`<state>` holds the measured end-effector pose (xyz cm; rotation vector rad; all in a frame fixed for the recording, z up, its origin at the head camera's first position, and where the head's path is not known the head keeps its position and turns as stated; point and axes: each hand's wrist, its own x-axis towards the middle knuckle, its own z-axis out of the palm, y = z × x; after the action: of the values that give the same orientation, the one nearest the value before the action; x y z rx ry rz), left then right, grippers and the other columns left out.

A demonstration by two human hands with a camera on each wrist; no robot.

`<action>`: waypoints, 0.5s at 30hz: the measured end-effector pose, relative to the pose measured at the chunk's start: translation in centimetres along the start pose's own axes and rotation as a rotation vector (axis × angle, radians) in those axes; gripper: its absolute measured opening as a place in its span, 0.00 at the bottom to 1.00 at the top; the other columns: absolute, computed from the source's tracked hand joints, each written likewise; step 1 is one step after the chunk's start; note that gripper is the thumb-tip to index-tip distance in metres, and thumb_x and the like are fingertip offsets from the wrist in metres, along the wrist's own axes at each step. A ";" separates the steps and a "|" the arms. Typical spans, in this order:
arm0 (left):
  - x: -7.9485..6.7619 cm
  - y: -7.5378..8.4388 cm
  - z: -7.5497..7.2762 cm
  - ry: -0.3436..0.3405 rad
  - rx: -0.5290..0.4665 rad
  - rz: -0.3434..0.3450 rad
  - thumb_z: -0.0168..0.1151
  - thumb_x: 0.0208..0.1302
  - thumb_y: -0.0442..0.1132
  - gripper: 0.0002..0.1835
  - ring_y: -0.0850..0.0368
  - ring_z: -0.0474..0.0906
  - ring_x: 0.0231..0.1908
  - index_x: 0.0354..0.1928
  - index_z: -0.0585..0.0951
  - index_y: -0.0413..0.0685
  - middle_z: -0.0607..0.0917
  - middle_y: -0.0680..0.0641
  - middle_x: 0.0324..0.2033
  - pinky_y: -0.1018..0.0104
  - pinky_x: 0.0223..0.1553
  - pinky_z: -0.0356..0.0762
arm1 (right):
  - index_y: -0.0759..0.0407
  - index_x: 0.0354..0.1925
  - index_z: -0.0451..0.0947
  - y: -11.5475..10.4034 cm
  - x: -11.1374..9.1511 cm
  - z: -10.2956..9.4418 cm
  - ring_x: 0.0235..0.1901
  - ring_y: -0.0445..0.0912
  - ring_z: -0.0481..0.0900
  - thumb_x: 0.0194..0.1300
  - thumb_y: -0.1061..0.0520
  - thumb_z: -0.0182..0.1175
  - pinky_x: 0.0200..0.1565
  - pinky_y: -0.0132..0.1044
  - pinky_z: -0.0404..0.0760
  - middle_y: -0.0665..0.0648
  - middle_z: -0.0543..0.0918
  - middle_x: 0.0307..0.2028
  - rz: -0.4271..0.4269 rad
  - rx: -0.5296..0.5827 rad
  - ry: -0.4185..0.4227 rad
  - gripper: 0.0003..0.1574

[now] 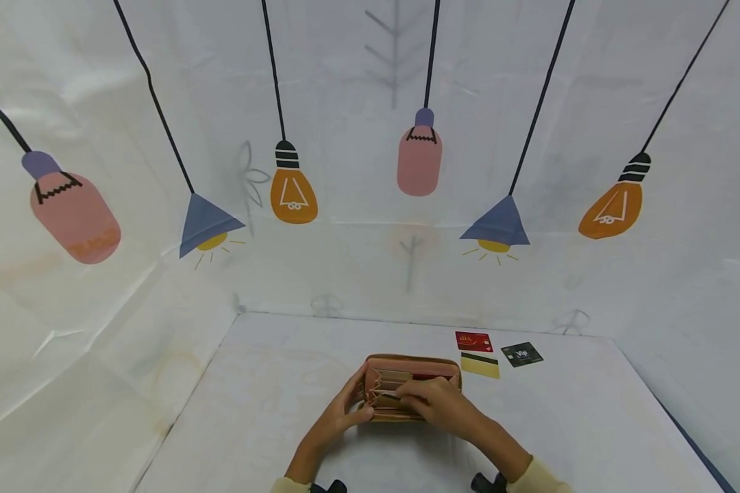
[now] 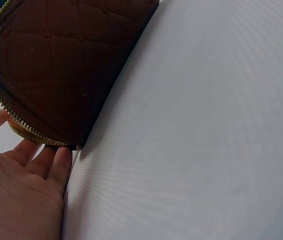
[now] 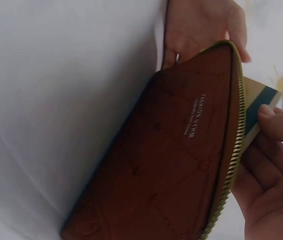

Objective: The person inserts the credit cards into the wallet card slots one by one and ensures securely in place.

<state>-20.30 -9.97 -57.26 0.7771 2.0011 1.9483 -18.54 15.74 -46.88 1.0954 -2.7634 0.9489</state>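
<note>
In the head view, a brown wallet [image 1: 410, 363] stands unzipped at the lower centre of the frame, on a white counter [image 1: 561, 424], its pinkish compartments facing up. The left hand [image 1: 341, 415] grips the wallet's left end, thumb on the near edge and fingers along the far side. The right hand [image 1: 445, 405] reaches over the opening from the lower right and pinches a beige card with a dark green stripe [image 3: 255, 109], which the right wrist view shows partly above the wallet's gold zip. That view also shows white lettering on the quilted outside. Just right of the wallet, a yellow card [image 1: 480, 366] lies on the counter with a red card [image 1: 474, 342] beyond it; a black card [image 1: 521, 354] marked "VIP" lies tilted to their right. Pale yellow sleeves [image 1: 538, 478] enter at the bottom edge. Across the upper frame, a white sheet [image 1: 358, 260] carries printed hanging lamps in pink, blue and orange.
</note>
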 end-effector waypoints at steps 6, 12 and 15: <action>0.0 0.0 0.0 -0.003 -0.010 -0.007 0.58 0.72 0.41 0.43 0.41 0.52 0.76 0.81 0.45 0.57 0.52 0.44 0.79 0.64 0.70 0.61 | 0.52 0.48 0.88 -0.6 0.3 0.1 0.40 0.33 0.84 0.67 0.61 0.63 0.42 0.29 0.84 0.48 0.90 0.44 -0.090 -0.109 -0.059 0.13; 0.0 0.0 -0.1 -0.012 -0.011 0.006 0.57 0.73 0.40 0.42 0.39 0.53 0.75 0.81 0.45 0.56 0.52 0.42 0.79 0.60 0.70 0.62 | 0.49 0.48 0.88 -1.2 0.6 0.0 0.45 0.36 0.86 0.68 0.60 0.62 0.46 0.31 0.84 0.45 0.89 0.44 -0.112 -0.147 -0.130 0.14; 0.0 -0.1 -0.1 -0.017 -0.014 0.004 0.57 0.73 0.40 0.43 0.40 0.53 0.75 0.81 0.45 0.57 0.52 0.43 0.79 0.62 0.70 0.62 | 0.49 0.48 0.88 -1.4 0.8 0.0 0.44 0.35 0.85 0.69 0.61 0.61 0.47 0.30 0.83 0.44 0.89 0.43 -0.114 -0.144 -0.158 0.14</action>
<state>-20.40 -10.05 -57.32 0.7919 1.9758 1.9493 -18.31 14.42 -45.97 1.3400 -2.8005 0.6669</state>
